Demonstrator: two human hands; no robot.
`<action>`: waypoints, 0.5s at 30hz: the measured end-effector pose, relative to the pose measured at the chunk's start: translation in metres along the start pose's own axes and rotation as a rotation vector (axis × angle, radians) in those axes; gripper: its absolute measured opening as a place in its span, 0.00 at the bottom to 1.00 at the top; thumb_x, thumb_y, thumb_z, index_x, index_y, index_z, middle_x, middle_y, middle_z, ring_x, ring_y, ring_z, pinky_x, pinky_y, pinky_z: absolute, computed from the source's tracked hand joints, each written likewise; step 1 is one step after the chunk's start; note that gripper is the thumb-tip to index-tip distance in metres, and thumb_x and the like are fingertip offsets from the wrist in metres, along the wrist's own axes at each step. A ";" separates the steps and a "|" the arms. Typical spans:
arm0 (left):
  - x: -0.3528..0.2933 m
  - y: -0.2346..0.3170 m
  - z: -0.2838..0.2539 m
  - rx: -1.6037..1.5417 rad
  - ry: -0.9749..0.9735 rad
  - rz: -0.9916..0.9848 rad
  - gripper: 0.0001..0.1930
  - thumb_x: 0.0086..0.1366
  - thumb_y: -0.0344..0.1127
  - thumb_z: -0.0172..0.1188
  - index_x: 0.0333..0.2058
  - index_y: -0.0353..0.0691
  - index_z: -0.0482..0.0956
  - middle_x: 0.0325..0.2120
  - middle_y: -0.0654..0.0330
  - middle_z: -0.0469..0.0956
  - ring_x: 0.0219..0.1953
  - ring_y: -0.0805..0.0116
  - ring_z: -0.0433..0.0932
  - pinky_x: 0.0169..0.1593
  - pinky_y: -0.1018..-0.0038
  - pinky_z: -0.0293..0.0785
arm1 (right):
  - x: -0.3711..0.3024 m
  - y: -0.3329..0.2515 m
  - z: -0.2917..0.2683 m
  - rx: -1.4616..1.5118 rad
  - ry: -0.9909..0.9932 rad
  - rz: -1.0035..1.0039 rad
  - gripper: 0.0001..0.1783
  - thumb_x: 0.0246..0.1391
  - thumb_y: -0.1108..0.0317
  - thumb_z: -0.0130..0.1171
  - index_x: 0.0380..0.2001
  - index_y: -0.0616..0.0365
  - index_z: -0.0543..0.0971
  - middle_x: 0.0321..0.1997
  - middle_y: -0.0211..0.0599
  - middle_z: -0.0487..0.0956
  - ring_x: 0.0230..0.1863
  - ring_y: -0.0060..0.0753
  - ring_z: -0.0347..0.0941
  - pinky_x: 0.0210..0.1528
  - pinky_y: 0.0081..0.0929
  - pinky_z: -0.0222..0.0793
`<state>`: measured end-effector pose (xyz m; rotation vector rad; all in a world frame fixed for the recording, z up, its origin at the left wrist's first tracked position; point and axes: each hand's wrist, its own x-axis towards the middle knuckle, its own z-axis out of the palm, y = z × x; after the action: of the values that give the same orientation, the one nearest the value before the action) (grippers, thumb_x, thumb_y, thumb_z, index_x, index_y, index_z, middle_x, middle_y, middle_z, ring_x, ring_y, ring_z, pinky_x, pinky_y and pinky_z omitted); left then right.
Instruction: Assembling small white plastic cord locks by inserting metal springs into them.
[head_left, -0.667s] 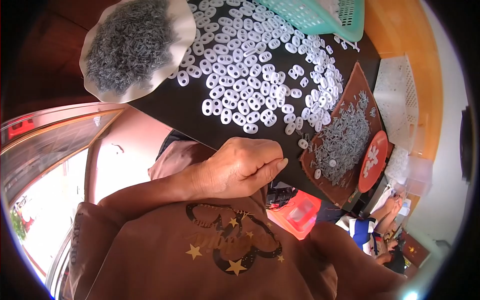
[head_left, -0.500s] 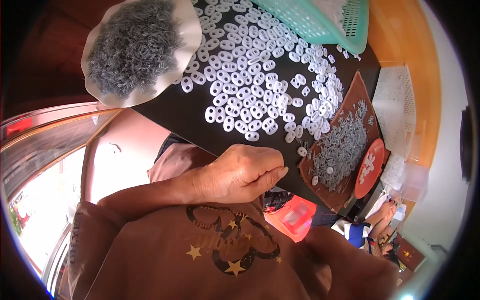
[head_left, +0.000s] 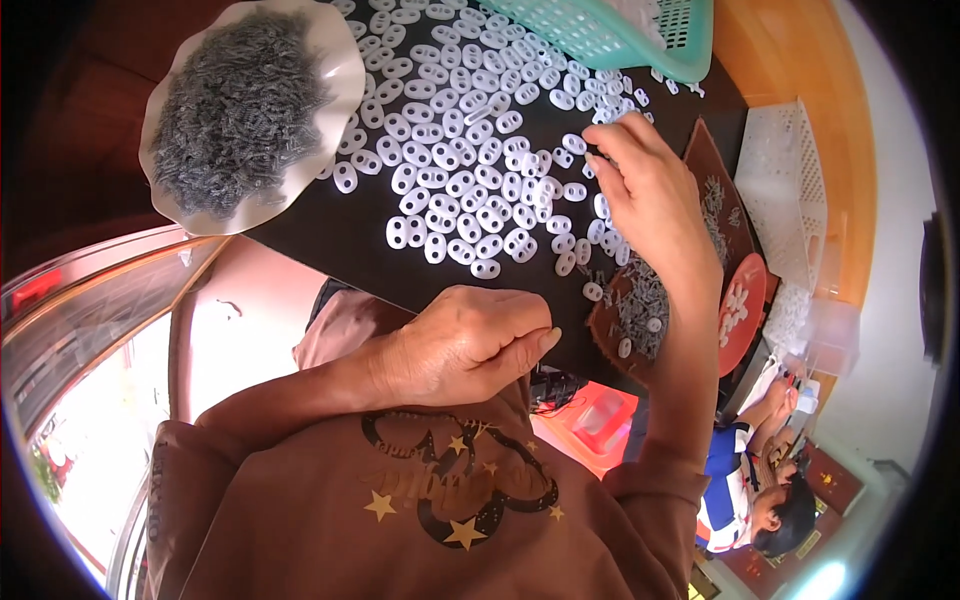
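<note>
My left hand (head_left: 480,345) is closed in a fist at the table's near edge, in front of my brown shirt. Whatever it may hold is hidden. My right hand (head_left: 650,190) reaches over the right part of a spread of white oval plastic pieces with two holes (head_left: 465,183). Its thumb and index finger are apart, their tips close to one two-holed piece (head_left: 574,144); I see nothing between them. Beneath the right forearm, partly covered, a brown sheet (head_left: 700,145) carries a heap of small grey spring-like parts (head_left: 645,305).
At the far left a wavy-rimmed white dish (head_left: 345,75) is heaped with grey springs (head_left: 235,115). A green basket (head_left: 650,55) stands at the back. On the right are a red dish (head_left: 752,285) with white bits and a white perforated basket (head_left: 785,170). Another person (head_left: 735,490) sits at lower right.
My right hand and forearm have come into view and reached forward over the white pieces. The left fist stays nearly where it was. The view has shifted slightly.
</note>
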<state>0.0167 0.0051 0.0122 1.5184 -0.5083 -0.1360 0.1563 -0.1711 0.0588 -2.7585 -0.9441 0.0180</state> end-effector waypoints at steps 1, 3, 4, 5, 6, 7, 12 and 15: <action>0.001 0.000 0.000 -0.003 -0.006 -0.002 0.09 0.64 0.27 0.56 0.25 0.34 0.67 0.19 0.54 0.67 0.23 0.51 0.72 0.26 0.61 0.67 | 0.000 0.005 -0.001 -0.017 -0.009 0.011 0.08 0.56 0.71 0.56 0.40 0.57 0.76 0.39 0.39 0.74 0.34 0.47 0.75 0.34 0.38 0.70; 0.001 -0.001 0.001 -0.005 -0.018 -0.009 0.09 0.63 0.28 0.56 0.25 0.34 0.67 0.19 0.54 0.67 0.23 0.51 0.72 0.26 0.61 0.67 | -0.002 0.010 -0.004 -0.010 -0.021 0.061 0.08 0.56 0.70 0.56 0.40 0.53 0.76 0.39 0.37 0.74 0.35 0.50 0.75 0.35 0.44 0.71; 0.001 -0.001 0.001 -0.004 -0.023 -0.012 0.09 0.63 0.28 0.56 0.25 0.34 0.67 0.19 0.54 0.67 0.23 0.51 0.73 0.26 0.61 0.67 | -0.002 0.010 -0.004 -0.009 -0.022 0.063 0.08 0.56 0.70 0.56 0.40 0.53 0.76 0.39 0.37 0.74 0.35 0.50 0.75 0.35 0.44 0.71; 0.001 -0.001 0.001 -0.005 -0.025 -0.014 0.09 0.63 0.28 0.56 0.25 0.34 0.67 0.19 0.54 0.67 0.23 0.51 0.73 0.26 0.61 0.67 | -0.002 0.010 -0.004 0.032 -0.012 0.057 0.08 0.56 0.70 0.56 0.40 0.53 0.76 0.38 0.37 0.74 0.35 0.49 0.75 0.35 0.43 0.71; 0.001 -0.002 0.001 0.007 -0.027 -0.012 0.09 0.63 0.28 0.56 0.25 0.34 0.67 0.19 0.54 0.67 0.23 0.51 0.73 0.26 0.61 0.67 | -0.004 0.009 -0.004 0.073 -0.001 0.053 0.08 0.55 0.70 0.57 0.39 0.53 0.76 0.38 0.36 0.74 0.35 0.48 0.75 0.35 0.42 0.71; 0.002 -0.002 0.002 0.019 -0.028 -0.009 0.09 0.63 0.28 0.56 0.25 0.34 0.67 0.19 0.53 0.67 0.24 0.51 0.73 0.26 0.61 0.67 | -0.003 0.007 -0.003 0.074 -0.001 0.057 0.08 0.55 0.70 0.57 0.39 0.53 0.76 0.38 0.36 0.74 0.35 0.48 0.75 0.35 0.42 0.71; 0.002 -0.002 0.002 0.001 -0.021 -0.017 0.08 0.64 0.26 0.57 0.27 0.33 0.70 0.19 0.54 0.66 0.22 0.54 0.70 0.26 0.65 0.65 | 0.005 0.000 0.005 0.022 -0.001 -0.061 0.09 0.54 0.71 0.58 0.39 0.56 0.76 0.37 0.37 0.74 0.34 0.43 0.75 0.34 0.35 0.70; 0.003 -0.001 0.001 -0.005 -0.016 -0.022 0.07 0.64 0.26 0.57 0.27 0.33 0.70 0.19 0.54 0.66 0.22 0.53 0.70 0.26 0.65 0.65 | 0.007 0.006 0.002 0.008 0.024 -0.038 0.10 0.54 0.73 0.59 0.41 0.58 0.76 0.36 0.38 0.74 0.32 0.39 0.75 0.34 0.31 0.69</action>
<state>0.0193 0.0028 0.0114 1.5191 -0.5032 -0.1667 0.1652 -0.1710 0.0556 -2.7265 -0.9874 -0.0166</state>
